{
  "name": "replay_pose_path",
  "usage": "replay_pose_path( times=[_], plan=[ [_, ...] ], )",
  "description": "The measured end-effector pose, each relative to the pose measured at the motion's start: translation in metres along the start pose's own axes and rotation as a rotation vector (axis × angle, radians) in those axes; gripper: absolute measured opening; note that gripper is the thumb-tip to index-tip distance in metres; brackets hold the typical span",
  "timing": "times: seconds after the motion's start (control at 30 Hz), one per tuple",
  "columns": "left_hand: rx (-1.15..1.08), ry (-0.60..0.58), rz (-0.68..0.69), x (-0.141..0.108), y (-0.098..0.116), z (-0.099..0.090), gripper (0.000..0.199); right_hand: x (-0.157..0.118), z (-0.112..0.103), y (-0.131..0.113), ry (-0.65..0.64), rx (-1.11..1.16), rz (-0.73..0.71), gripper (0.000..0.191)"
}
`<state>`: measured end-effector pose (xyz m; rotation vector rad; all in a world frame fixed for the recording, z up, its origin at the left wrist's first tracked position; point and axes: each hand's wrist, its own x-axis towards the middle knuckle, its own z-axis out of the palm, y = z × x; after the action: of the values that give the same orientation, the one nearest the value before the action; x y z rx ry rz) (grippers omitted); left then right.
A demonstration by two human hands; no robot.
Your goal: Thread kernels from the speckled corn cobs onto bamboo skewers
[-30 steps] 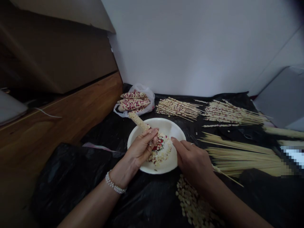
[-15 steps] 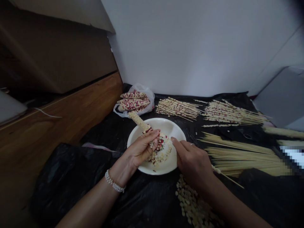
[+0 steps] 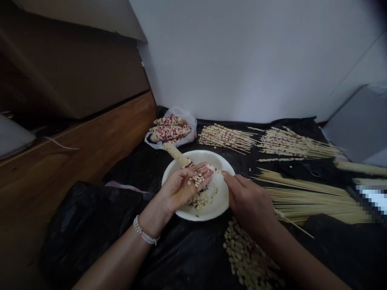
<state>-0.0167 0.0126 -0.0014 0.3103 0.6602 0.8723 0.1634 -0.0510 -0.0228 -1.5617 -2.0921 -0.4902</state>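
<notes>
My left hand (image 3: 184, 185) is palm up over the bowl, fingers stretched out, with several loose corn kernels (image 3: 198, 179) lying on it. My right hand (image 3: 249, 197) is closed around a bamboo skewer (image 3: 298, 226); its back end shows past the wrist. The front part, with white and red kernels (image 3: 215, 170) threaded on, reaches over my left fingertips. Beneath both hands sits a white bowl (image 3: 225, 163) with loose kernels inside. A mostly stripped corn cob (image 3: 175, 153) leans across its far-left rim, its lower end partly hidden behind my left hand.
Speckled corn cobs (image 3: 171, 131) lie in a plastic bag at the back. Threaded skewers are piled in two bunches (image 3: 225, 136), (image 3: 290, 145). Bare skewers (image 3: 311, 195) lie at right; pale flat pieces (image 3: 242, 253) lie in front. Black plastic sheeting (image 3: 181, 253) covers the surface, beside a wooden panel (image 3: 90, 133).
My left fingers have uncurled, showing the kernels on the palm. My right hand has shifted slightly right and down, and the skewer's threaded front end now shows over the left fingers.
</notes>
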Motion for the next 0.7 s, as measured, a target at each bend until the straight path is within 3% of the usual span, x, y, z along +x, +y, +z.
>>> replay_pose_path(
  times=[0.07, 0.13, 0.4, 0.5, 0.7],
  plan=[
    [0.015, -0.056, 0.002, -0.0005, -0.0001, -0.0019, 0.071, 0.0001, -0.0005, 0.0, -0.003, 0.013, -0.01, 0.032],
    [0.042, -0.069, 0.01, -0.0013, -0.0015, -0.0021, 0.078, -0.0001, -0.0001, -0.0003, -0.001, 0.021, -0.02, 0.031],
    [0.05, 0.037, 0.052, -0.0001, -0.005, -0.0001, 0.019, -0.0004, 0.0028, 0.0003, 0.066, 0.057, -0.046, 0.031],
    [-0.011, 0.101, 0.071, 0.002, -0.0039, -0.0003, 0.016, -0.0002, 0.0024, 0.0004, 0.069, 0.062, -0.047, 0.031],
    [0.048, 0.078, 0.025, 0.0027, 0.0007, 0.0025, 0.019, -0.0002, 0.0032, 0.0012, 0.07, 0.056, -0.051, 0.031]
  ],
)
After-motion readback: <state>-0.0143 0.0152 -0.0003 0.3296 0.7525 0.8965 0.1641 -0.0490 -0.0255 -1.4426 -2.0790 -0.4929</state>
